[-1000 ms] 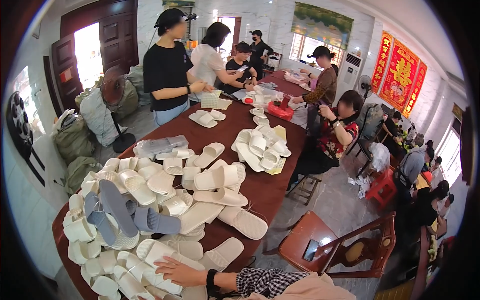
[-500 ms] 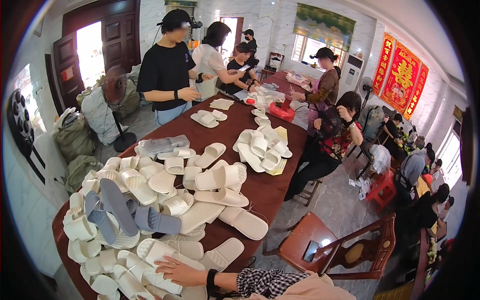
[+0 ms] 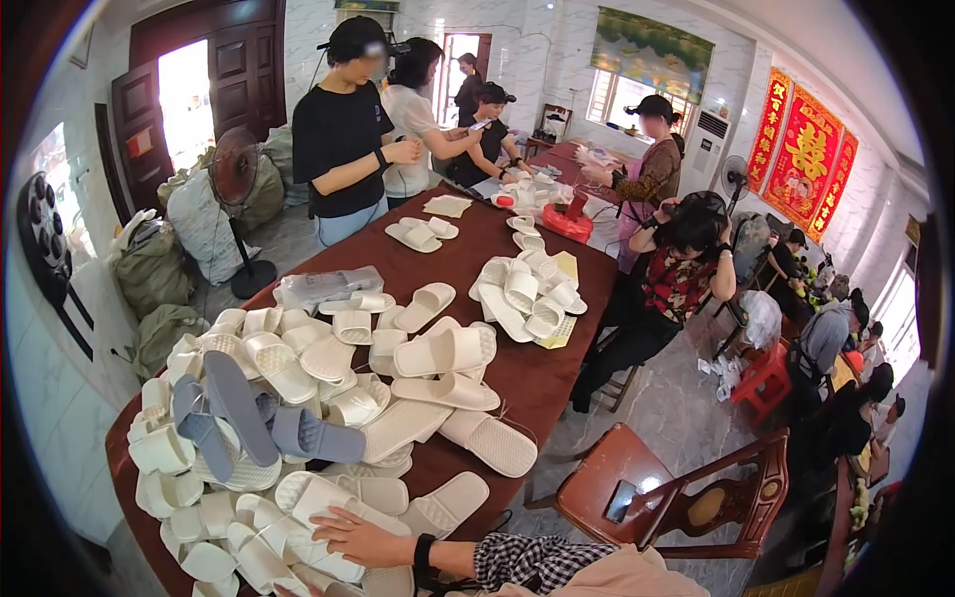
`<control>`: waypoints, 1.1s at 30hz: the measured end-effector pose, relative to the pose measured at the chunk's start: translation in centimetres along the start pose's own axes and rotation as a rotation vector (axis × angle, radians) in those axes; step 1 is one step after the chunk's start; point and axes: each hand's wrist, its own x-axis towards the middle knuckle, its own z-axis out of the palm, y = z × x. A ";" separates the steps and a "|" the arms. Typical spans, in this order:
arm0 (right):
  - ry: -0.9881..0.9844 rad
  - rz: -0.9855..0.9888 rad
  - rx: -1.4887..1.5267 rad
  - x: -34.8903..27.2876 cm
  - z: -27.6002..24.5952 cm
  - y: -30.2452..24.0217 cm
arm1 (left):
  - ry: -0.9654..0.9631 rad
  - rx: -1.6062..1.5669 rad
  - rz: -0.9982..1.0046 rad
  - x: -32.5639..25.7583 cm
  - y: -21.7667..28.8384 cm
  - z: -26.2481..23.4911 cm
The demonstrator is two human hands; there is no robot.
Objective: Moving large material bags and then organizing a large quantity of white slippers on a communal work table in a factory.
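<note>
My right hand (image 3: 360,538), in a checked sleeve with a black wristband, lies across a cream slipper (image 3: 316,497) at the near edge of a large pile. Its fingers are stretched out and slightly apart over the slipper's upper. Of my left hand (image 3: 286,591) only a sliver seems to show at the bottom edge beside the pile; its fingers are too cut off to read. Around my right hand lie more cream slippers, one loose slipper (image 3: 445,504) just to its right. Several grey-blue slippers (image 3: 239,406) rest on top of the pile, farther left.
A brown-red cloth covers the long table (image 3: 537,383). A smaller slipper heap (image 3: 527,294) and a clear plastic bag (image 3: 328,289) lie farther up. Beside the table stand a wooden chair (image 3: 622,468) with a phone (image 3: 620,500) on it. Several people stand or sit along the far sides.
The view has shifted slightly. My right hand stays on the same slipper. A seated person on the right has raised both hands to the head; the standing person at left has drawn the hands together.
</note>
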 end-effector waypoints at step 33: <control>-0.018 0.025 -0.050 0.0 -0.1 0.1 | -0.072 -0.072 -0.060 0.0 0.7 -0.7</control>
